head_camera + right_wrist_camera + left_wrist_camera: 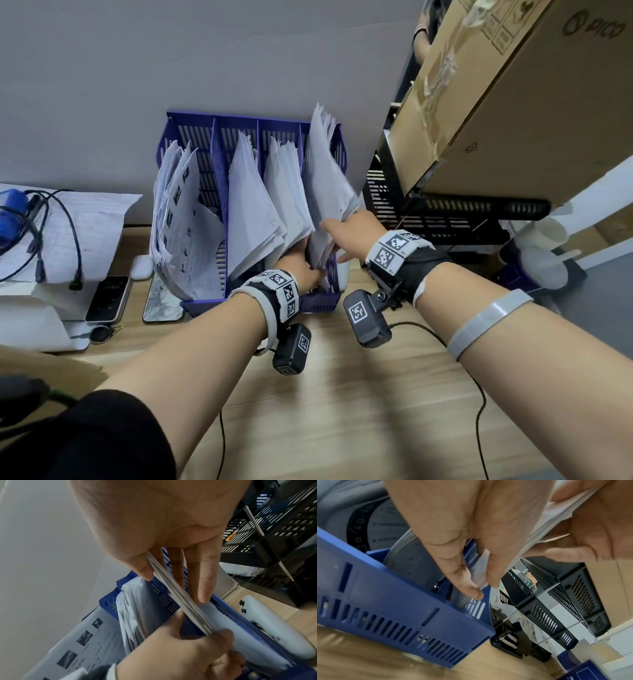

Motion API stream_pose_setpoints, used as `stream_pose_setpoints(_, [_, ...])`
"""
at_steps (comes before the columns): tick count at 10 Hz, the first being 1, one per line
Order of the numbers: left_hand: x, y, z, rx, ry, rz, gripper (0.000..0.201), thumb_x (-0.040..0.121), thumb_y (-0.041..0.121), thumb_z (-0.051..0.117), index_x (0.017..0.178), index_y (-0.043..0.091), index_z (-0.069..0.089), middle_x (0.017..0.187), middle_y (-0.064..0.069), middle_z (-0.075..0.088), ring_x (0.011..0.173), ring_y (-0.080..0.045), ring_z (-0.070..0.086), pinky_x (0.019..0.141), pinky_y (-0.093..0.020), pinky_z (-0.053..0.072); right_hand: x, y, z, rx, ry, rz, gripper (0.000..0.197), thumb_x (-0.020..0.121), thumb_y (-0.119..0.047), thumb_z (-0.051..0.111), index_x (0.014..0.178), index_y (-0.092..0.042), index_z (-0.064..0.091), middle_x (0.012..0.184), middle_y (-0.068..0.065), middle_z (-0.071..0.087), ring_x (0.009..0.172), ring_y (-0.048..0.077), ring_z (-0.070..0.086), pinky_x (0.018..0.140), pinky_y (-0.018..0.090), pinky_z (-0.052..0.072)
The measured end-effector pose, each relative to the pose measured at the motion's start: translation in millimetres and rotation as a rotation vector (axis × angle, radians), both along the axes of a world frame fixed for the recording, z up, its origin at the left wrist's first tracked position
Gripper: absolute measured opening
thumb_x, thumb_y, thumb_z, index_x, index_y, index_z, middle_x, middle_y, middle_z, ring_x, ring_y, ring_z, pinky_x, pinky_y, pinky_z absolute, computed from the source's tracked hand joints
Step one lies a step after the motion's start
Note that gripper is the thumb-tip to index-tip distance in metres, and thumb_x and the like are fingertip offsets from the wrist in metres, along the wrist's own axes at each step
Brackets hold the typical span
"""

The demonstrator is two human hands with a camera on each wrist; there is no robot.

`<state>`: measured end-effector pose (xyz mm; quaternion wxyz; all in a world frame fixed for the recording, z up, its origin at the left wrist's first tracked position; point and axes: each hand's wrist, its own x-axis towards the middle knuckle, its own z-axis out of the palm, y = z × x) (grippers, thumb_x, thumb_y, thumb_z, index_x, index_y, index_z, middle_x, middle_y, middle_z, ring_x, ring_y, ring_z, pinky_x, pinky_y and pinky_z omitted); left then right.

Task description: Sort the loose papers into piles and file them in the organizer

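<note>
Sheaf of papers (323, 178), standing tilted in the rightmost compartment of the blue four-slot organizer (219, 137) (other three slots already filled): right hand (349, 229) pinches its edge, left hand (305, 269) grips its lower corner, seemingly to steer it down.

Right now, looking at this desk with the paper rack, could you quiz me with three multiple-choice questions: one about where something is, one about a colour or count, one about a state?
1. Which slot of the rack takes the stack of papers held by both hands?
A. far left
B. far right
C. middle

2. What colour is the rack?
A. blue
B. red
C. green

3. What is the right hand doing?
A. resting flat on the desk
B. pinching the stack
C. holding a phone

Answers: 1 B, the stack stands at the rack's right end. 2 A, its slotted walls are blue. 3 B, thumb and fingers clamp the sheets' edge; the left hand grips lower down.
</note>
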<state>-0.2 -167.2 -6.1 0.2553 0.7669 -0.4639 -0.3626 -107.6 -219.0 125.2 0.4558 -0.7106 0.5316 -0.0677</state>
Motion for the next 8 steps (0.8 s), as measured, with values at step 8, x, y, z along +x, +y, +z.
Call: stream_pose_setpoints(8, [4.5,43.5,80.0,-0.269,0.385,0.199,0.030,0.092,0.036,0.064,0.112,0.013,0.059,0.068,-0.001,0.056,0.057,-0.017,0.062,0.066,-0.037,0.056,-22.8,45.3,66.8,-0.249,-0.382,-0.018,0.020,0.091,-0.008,0.052,0.107,-0.014,0.064,0.090,0.015,0.067,0.060,0.021,0.068,0.056,0.038,0.060])
